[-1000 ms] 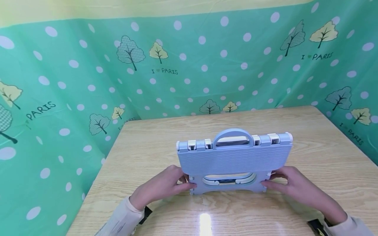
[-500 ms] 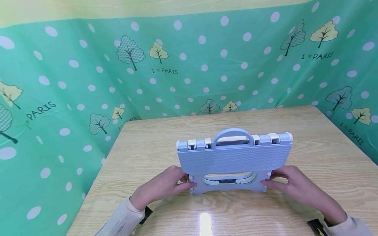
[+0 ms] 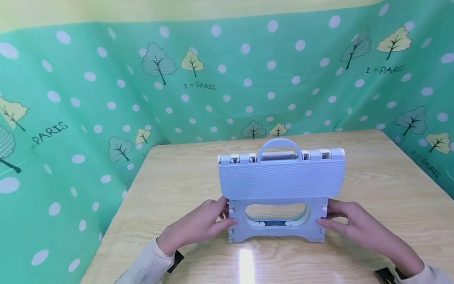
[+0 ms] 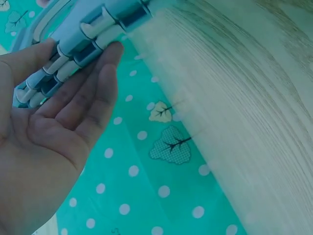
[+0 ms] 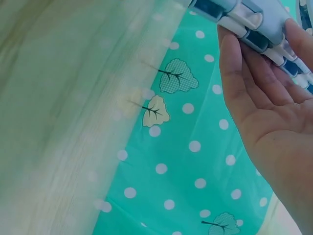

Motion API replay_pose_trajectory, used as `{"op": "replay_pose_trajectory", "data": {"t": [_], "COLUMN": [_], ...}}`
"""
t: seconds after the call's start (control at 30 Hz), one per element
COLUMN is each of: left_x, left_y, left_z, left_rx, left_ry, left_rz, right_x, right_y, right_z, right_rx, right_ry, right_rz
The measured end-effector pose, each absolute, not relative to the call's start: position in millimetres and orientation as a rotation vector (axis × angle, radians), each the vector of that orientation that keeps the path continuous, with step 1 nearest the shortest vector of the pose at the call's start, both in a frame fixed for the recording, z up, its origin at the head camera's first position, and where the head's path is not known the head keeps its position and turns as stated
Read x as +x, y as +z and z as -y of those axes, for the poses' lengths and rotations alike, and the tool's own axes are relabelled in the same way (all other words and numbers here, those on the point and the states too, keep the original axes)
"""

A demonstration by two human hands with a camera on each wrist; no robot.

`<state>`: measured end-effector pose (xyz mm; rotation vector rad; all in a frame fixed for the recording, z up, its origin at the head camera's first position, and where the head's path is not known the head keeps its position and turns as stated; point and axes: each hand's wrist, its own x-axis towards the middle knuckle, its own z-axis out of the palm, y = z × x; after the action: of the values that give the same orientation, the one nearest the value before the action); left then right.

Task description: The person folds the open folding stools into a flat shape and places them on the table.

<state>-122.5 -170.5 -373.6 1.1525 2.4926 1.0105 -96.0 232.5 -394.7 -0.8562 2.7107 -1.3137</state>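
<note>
A light-blue plastic folding stool (image 3: 280, 179) stands folded nearly flat on the wooden table, its arched carry handle (image 3: 280, 142) at the top. Its textured seat panel faces me above a leg panel (image 3: 276, 230) with an oval cutout. My left hand (image 3: 200, 227) grips the left edge of the leg panel, thumb on the front and fingers behind. On the opposite edge my right hand (image 3: 358, 227) holds it the same way. Both wrist views show white-and-blue hinge joints (image 4: 73, 51) between thumb and fingers. In the head view the fingers behind the panel are mostly hidden.
The wooden table (image 3: 177, 173) extends around the stool, with a bright light reflection near its front. A green dotted curtain (image 3: 198, 98) with printed trees hangs behind the table and along both sides.
The folded stool has tipped to face me more squarely: its handle end is higher in the head view and its lower edge closer to me. Both hands keep their grip.
</note>
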Motion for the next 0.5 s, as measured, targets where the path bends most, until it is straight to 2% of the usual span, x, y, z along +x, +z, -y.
{"op": "replay_pose_trajectory", "data": {"t": [0.33, 0.5], "left_x": [-121, -119], "left_y": [-373, -382], "left_z": [175, 178], "left_rx": [0.998, 0.896], "left_ry": [1.137, 1.114], "left_rz": [-2.322, -2.315], "right_x": [-99, -102], "right_y": [-388, -395], "right_z": [-232, -230], "right_rx": [-0.778, -0.879], "right_ry": [-1.322, -1.255], "right_rz": [-2.436, -2.411]}}
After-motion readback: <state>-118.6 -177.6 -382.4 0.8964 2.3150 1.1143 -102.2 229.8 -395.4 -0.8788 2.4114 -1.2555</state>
